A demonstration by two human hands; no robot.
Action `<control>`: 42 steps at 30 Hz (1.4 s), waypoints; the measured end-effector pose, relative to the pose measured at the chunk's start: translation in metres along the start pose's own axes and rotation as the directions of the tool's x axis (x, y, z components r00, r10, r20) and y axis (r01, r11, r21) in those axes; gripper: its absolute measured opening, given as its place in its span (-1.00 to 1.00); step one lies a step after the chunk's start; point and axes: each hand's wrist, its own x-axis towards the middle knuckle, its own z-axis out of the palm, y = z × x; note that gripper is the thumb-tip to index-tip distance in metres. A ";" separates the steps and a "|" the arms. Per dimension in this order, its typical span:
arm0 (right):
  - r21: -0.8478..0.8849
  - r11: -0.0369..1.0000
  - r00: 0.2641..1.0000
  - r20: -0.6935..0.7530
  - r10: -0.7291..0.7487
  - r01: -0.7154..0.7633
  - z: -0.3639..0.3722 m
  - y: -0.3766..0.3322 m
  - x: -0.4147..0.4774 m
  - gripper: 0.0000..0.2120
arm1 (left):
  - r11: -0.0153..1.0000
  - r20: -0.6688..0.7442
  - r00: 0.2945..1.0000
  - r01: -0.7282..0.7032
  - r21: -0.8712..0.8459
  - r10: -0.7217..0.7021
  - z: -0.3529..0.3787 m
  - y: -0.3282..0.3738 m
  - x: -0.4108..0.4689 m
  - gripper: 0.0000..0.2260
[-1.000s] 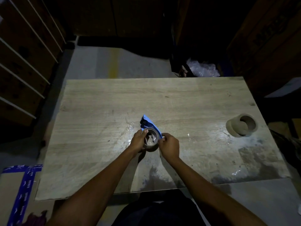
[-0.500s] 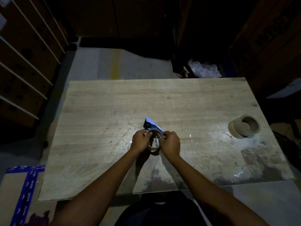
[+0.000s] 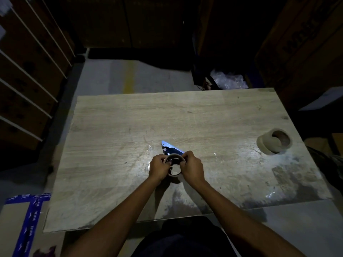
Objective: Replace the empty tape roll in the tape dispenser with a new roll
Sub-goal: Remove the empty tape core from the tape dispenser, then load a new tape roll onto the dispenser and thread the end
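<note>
Now, both hands pinching empty roll, wrists bent inward

— What sort of place is this?
— A dim storeroom or warehouse packing area is showing here: cardboard cartons are stacking up at far right, and shelving loaded with boxes is running along the left.
— Anything else pointing that way?
— A worn wooden table is standing on bare concrete floor, with bubble wrap bunching behind it and a blue-taped carton lying near left.
</note>
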 end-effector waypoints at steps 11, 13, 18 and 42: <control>0.017 0.996 0.994 0.068 -0.084 0.083 -0.002 -0.002 -0.005 -0.50 | 0.993 -0.088 0.992 0.099 0.067 -0.093 -0.002 0.020 0.006 -0.89; 0.037 0.995 0.994 0.043 -0.097 0.096 -0.003 -0.004 -0.005 -0.65 | 0.994 -0.052 0.995 0.089 0.068 -0.086 -0.003 0.024 0.007 -0.92; 0.237 0.968 0.997 -0.017 -0.077 0.079 -0.021 -0.005 -0.004 -0.81 | 0.984 -0.004 0.996 0.090 -0.156 -0.091 -0.011 0.036 0.011 -0.79; 0.119 0.983 0.927 -0.365 -0.085 0.136 -0.189 0.055 0.063 -0.09 | 0.913 0.068 0.928 -0.343 -0.223 0.365 0.093 0.215 0.030 -0.83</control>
